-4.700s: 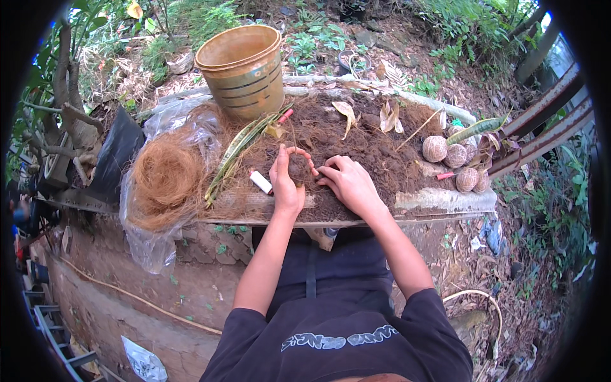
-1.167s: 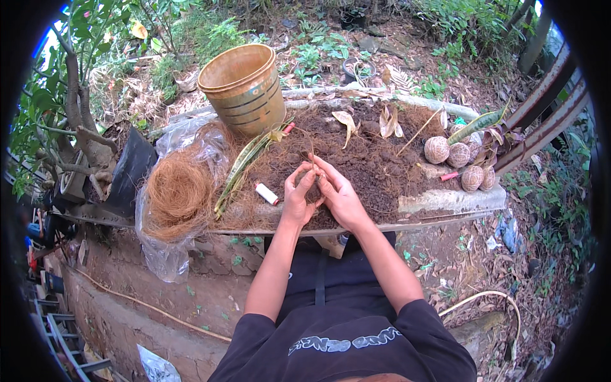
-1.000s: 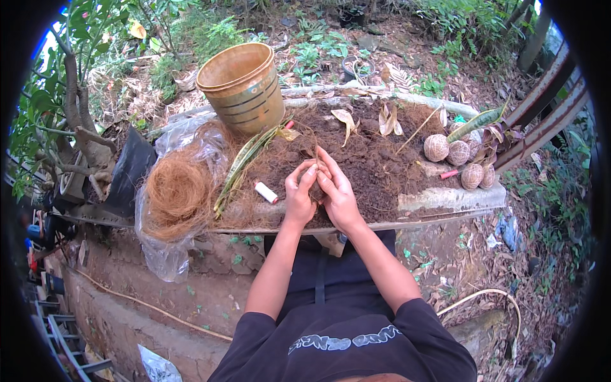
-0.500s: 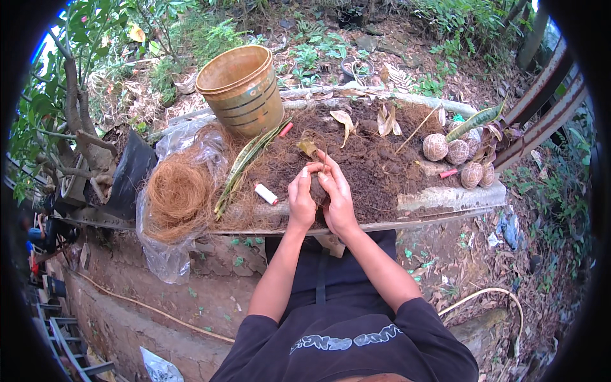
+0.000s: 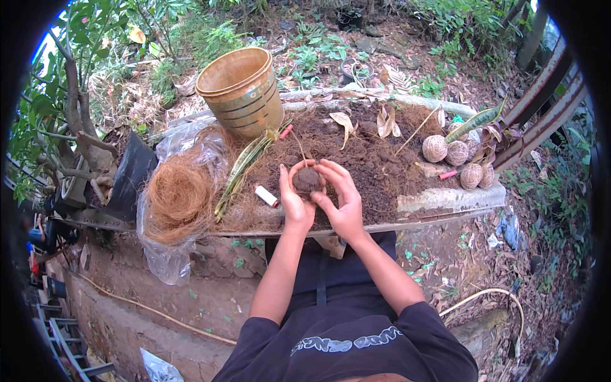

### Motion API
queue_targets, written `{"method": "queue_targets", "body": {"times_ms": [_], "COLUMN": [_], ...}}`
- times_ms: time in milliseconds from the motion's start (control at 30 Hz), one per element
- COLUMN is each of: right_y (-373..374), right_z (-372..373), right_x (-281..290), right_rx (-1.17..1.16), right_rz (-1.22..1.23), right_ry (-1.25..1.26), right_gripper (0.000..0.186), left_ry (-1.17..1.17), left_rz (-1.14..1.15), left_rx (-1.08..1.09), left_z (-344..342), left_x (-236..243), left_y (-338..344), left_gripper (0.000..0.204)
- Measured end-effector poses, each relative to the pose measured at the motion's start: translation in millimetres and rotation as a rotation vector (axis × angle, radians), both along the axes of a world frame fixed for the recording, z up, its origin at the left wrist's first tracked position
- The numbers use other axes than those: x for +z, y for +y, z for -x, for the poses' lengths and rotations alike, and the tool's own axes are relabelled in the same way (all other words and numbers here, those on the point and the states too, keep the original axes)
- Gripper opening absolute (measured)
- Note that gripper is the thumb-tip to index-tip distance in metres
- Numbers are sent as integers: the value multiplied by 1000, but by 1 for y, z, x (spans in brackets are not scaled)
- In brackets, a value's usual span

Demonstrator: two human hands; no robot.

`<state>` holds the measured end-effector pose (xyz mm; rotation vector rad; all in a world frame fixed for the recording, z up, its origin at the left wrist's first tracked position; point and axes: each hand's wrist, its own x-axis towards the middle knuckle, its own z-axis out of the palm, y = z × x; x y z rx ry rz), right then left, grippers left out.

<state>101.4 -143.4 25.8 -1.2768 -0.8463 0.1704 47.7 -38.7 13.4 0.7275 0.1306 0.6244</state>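
Between my cupped palms sits a dark, round ball of soil [image 5: 308,181]. My left hand [image 5: 295,202] curves round its left and lower side, while my right hand [image 5: 344,198] presses against its right side with fingers and thumb. A thin brown stalk [image 5: 298,144] rises just beyond the ball; whether it is fixed in it I cannot tell. Under and beyond my hands spreads a heap of loose dark soil [image 5: 375,162]. A white thread spool [image 5: 266,196] lies left of my left hand, near long green-and-yellow leaves [image 5: 240,167].
At the left, brown fibre [image 5: 180,197] rests on a clear plastic bag [image 5: 167,256]. A yellowish bucket [image 5: 245,95] stands behind. Several thread-wrapped balls [image 5: 457,152] and a red spool [image 5: 447,174] lie right, near rusty metal bars [image 5: 541,121]. The ledge's front edge [image 5: 407,224] runs before me.
The soil ball has been turned in my hands and now shows on top. My palms have opened more around it. The yellowish-brown piece beyond my fingers no longer shows.
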Motion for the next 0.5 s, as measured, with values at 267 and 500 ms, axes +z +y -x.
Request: {"method": "queue_targets", "body": {"times_ms": [267, 500], "right_y": [-8, -13], "right_z": [-8, -9], "right_x": [1, 5], "right_rx": [-124, -222], "right_rz": [46, 162], "right_ry": [-159, -574], "right_gripper": [54, 55], "left_ry": [241, 158], "left_rz": [-125, 181], "left_rx": [71, 29], "left_z": [0, -3], "left_x": [18, 21], "left_y": [-10, -12], "left_gripper": [42, 28]}}
